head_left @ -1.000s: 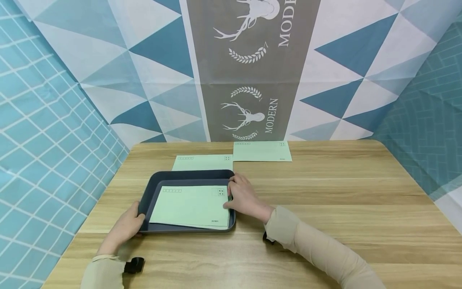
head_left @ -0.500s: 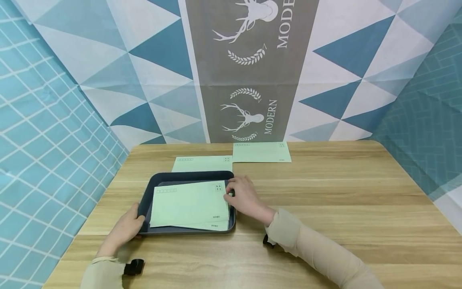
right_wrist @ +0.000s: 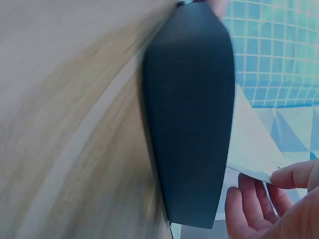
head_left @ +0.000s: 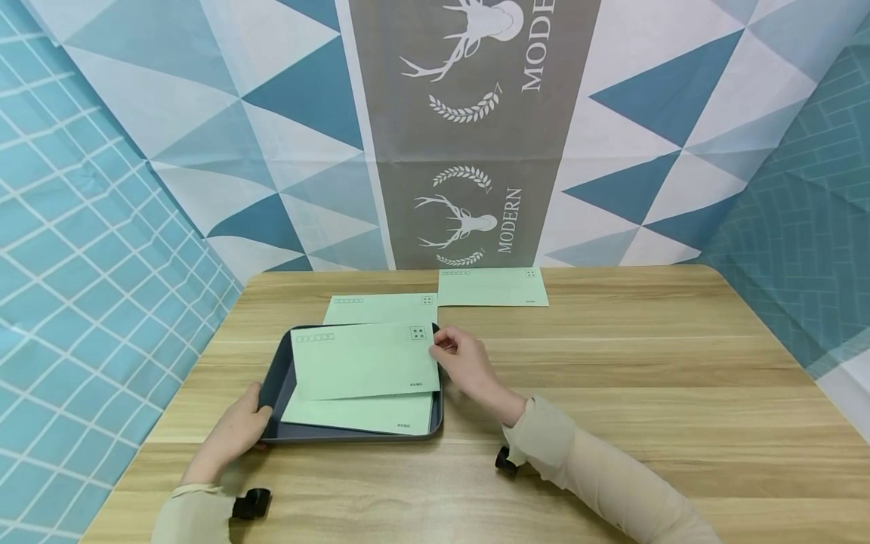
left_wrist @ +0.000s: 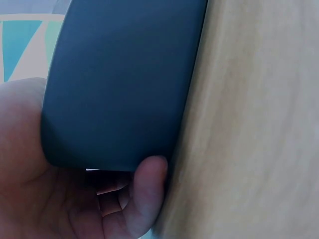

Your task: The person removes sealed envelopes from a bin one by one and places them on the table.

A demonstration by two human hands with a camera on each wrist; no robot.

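A dark grey rectangular tray [head_left: 277,389] stands on the wooden table, its left end gripped by my left hand [head_left: 233,432]. The left wrist view has the thumb side and curled fingers around the tray's corner [left_wrist: 119,94]. Above the tray, a pale green envelope [head_left: 363,364] is lifted and slightly tilted. Its right edge is pinched by my right hand [head_left: 470,372], as the right wrist view also shows with the envelope [right_wrist: 249,142] between thumb and fingers. Below it, at least one more green envelope [head_left: 353,414] lies in the tray.
Behind the tray lies a green envelope [head_left: 381,307], partly covered by the raised one. Another envelope [head_left: 492,288] lies to its right at the table's back edge, against the patterned cloth backdrop [head_left: 469,136]. Wooden tabletop [head_left: 612,363] extends to the right.
The top envelope has come up off the stack and moved toward the back of the tray, pinched in my right hand. More of the envelope below shows. My left hand stays on the tray.
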